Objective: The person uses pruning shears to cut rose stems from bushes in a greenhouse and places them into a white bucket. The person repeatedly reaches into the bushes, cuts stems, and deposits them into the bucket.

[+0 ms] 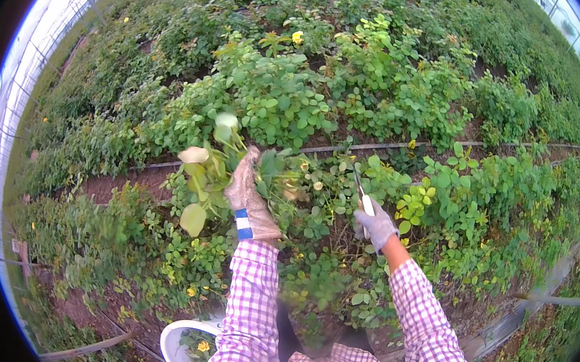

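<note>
My left hand (251, 201), in a soiled glove with a blue-and-white cuff patch, is closed around a bunch of leafy rose stems (197, 183). Leaves stick out on both sides of the fist, and some are blurred. Pale blooms (291, 191) show just right of it; whether they belong to the bunch I cannot tell. In my right hand (379, 226), gloved in grey, is a pair of pruning shears (367, 204) with white handles. Their blades point up and away over the low rose bushes (320, 225), apart from the left hand.
A white bucket (167, 343) stands at lower left, with greenery and a yellow rose (203, 346) inside. A thin pipe (383, 146) runs between the rose rows. Curved bars (92, 345) reach in at the lower left. Greenhouse walls (24, 80) line the sides.
</note>
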`<state>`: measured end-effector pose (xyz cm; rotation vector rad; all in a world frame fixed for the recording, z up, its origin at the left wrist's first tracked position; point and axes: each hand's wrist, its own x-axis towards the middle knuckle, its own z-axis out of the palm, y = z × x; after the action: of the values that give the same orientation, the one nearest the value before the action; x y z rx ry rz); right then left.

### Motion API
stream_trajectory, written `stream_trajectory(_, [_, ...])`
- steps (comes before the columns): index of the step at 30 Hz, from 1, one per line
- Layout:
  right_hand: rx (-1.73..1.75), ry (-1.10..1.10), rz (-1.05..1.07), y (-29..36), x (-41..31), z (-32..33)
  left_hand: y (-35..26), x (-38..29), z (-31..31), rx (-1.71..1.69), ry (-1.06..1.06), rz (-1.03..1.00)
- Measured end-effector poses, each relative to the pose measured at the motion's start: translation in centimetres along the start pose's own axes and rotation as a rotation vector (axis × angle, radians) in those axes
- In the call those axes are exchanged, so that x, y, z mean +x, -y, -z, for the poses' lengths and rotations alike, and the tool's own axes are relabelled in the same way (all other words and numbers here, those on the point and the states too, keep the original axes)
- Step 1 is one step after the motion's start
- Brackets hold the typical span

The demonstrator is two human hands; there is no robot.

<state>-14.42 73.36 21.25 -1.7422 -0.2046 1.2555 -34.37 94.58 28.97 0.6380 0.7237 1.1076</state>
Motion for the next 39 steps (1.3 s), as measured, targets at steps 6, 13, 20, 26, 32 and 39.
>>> stream_trajectory(6, [0.120,-0.095,0.020,-9.6,-2.7,2.1,8.8,8.2,-0.7,0.324,0.270,-0.031])
stream_trajectory(13, [0.187,-0.096,-0.050,-12.4,-4.6,3.7,6.8,3.2,-7.2,1.256,0.153,0.070])
stream_trajectory(20, [-0.106,-0.156,-0.052,-14.2,-2.0,5.0,6.4,-12.0,1.9,0.760,0.704,0.915])
stream_trajectory(26, [0.157,0.094,-0.254,-9.2,3.5,-1.9,15.3,-20.0,21.0,0.190,0.210,1.098])
stream_trajectory(32, [0.419,0.015,-0.310,-9.0,18.0,-2.6,21.5,-15.4,19.5,0.075,0.124,0.809])
stream_trajectory(39, [0.436,-0.042,-0.518,-10.9,27.8,-7.9,26.2,-15.0,24.4,0.304,0.127,0.873])
